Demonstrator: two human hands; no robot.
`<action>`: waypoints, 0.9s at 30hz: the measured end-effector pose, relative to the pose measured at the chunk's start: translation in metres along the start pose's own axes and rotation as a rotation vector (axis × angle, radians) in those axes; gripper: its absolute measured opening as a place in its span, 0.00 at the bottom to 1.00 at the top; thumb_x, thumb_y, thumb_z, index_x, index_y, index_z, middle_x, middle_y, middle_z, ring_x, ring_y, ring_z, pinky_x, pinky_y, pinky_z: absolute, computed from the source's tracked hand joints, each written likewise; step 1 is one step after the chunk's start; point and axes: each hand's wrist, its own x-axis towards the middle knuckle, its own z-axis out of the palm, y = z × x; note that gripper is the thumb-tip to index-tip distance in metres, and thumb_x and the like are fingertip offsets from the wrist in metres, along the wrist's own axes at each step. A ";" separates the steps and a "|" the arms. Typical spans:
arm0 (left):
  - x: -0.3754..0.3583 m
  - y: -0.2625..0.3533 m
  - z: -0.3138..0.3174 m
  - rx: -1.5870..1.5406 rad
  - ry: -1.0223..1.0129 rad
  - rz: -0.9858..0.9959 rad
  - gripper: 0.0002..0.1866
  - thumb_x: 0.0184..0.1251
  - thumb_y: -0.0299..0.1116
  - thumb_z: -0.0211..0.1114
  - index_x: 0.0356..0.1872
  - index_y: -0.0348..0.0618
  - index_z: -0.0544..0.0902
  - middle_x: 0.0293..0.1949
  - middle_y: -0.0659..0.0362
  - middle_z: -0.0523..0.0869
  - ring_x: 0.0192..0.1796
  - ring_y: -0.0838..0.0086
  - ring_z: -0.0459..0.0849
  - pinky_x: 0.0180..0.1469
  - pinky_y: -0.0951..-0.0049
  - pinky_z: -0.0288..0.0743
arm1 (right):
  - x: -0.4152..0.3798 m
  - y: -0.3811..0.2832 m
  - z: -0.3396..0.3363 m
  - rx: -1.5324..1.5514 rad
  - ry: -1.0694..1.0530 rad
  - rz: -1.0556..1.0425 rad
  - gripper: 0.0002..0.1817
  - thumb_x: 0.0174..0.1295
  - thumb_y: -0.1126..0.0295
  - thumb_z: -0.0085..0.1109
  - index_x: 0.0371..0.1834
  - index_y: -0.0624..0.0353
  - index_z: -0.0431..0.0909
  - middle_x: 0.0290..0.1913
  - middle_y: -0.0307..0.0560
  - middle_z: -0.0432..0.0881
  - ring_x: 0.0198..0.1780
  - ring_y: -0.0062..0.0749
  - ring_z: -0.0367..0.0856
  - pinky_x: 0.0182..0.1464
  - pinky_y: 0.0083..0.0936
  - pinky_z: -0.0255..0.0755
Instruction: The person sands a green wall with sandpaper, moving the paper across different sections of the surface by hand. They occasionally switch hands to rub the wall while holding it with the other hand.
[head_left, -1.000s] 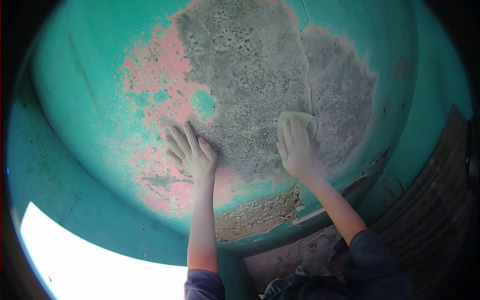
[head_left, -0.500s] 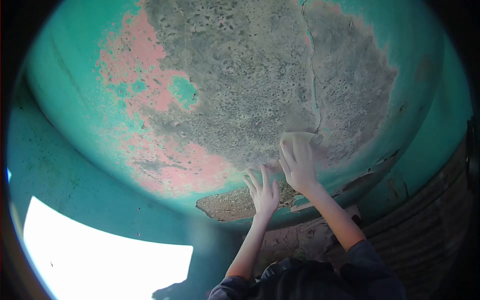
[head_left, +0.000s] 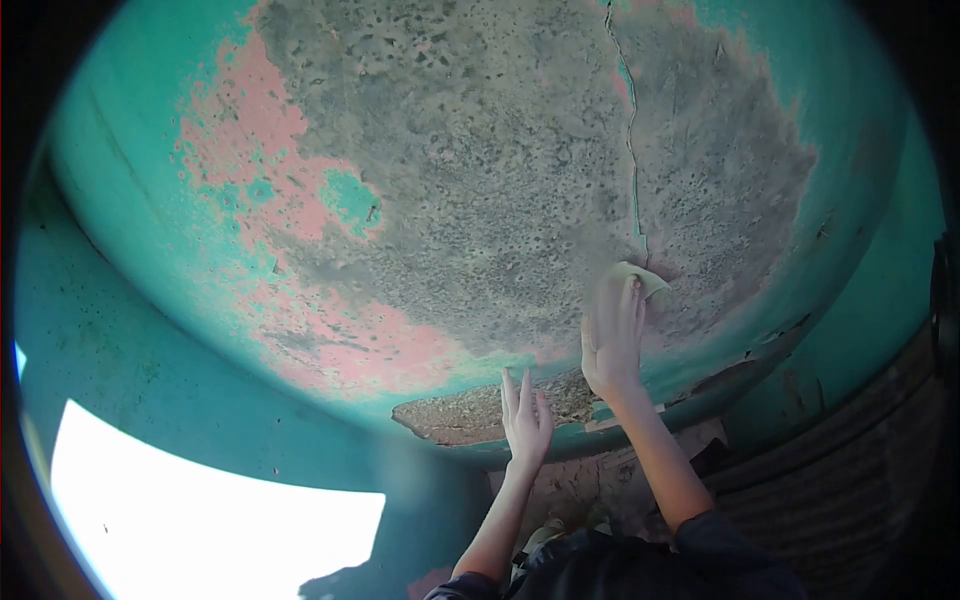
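A pale, thin sheet [head_left: 642, 275] lies under the fingers of my right hand [head_left: 612, 345], pressed flat on the rough grey patch [head_left: 480, 180] of the wall. One corner of it sticks out to the right of my fingertips, near the lower end of a long crack [head_left: 632, 150]. Down and to the left, my left hand [head_left: 526, 420] holds nothing; its fingers are apart and point upward over the bare, broken strip [head_left: 455, 408]. Pink areas [head_left: 350, 345] and green paint [head_left: 130, 230] surround the grey patch.
At the lower left is a bright white opening [head_left: 210, 500]. Dark ridged material [head_left: 850, 460] runs along the lower right. A broken, peeling edge [head_left: 730, 370] continues along the lower wall, right of my right hand. My dark clothing [head_left: 620, 570] shows at the bottom.
My right hand has shifted a little to the right with the sheet under it. My left hand has moved slightly down, its fingers closer together. The view has shifted slightly.
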 end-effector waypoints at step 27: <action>0.112 -0.066 -0.094 0.362 0.258 0.231 0.39 0.82 0.54 0.36 0.81 0.42 0.38 0.79 0.32 0.27 0.78 0.29 0.22 0.72 0.31 0.16 | -0.081 -0.086 0.115 0.463 0.165 0.498 0.36 0.79 0.58 0.38 0.79 0.74 0.42 0.79 0.79 0.38 0.80 0.74 0.34 0.79 0.60 0.35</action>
